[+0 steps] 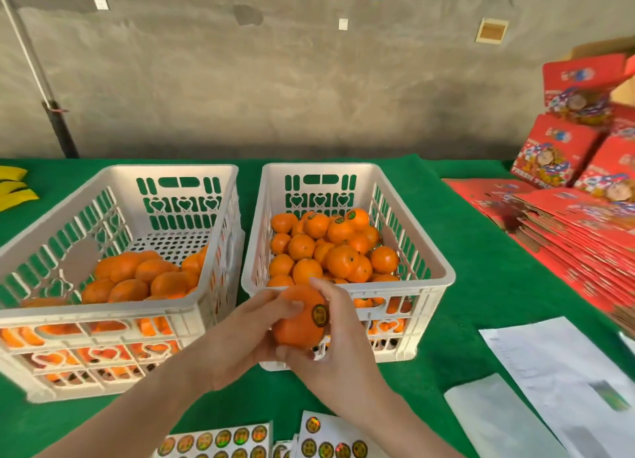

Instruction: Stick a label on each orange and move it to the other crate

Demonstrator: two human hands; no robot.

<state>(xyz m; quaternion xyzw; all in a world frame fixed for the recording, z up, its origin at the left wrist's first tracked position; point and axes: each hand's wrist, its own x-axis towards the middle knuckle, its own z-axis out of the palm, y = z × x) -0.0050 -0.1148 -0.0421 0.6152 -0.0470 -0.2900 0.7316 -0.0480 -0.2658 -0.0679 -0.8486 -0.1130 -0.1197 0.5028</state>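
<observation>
Your left hand (237, 334) and right hand (338, 347) both grasp one round orange (299, 320), its round gold-and-black label (320, 315) already on, just in front of the white plastic crate at one o'clock (443, 278). That crate holds labelled fruit; the white plastic crate at eleven o'clock (20, 248) is still roughly half full, so I judge plenty remains.

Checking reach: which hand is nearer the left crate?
Left. The left hand is just right of the left crate; the right hand is farther right, before the right crate.
</observation>
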